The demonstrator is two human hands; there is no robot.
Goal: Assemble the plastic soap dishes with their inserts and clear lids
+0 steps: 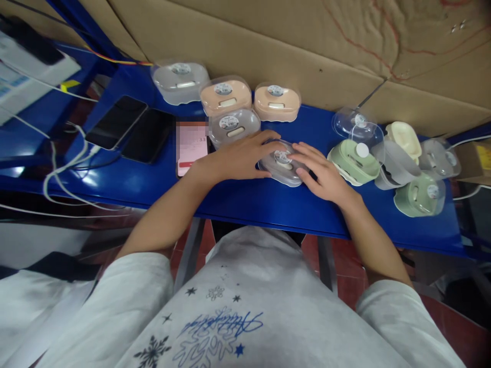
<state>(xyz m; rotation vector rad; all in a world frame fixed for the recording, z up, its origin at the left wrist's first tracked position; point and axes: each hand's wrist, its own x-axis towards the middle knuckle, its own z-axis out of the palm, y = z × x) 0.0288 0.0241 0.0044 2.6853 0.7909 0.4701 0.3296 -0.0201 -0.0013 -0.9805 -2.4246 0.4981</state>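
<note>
Left hand (245, 156) and right hand (322, 176) both spread, fingers around the gray lunch box (286, 174) on the blue counter (245, 204); lopsided pressure could skew its clear lid (284, 160) or skid it into the neighboring gray container (233, 124).

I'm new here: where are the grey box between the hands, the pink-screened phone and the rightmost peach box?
Grey box (284, 167), head view: its top.
Phone (194, 149), head view: its screen.
Peach box (276, 105), head view: its top.
</note>
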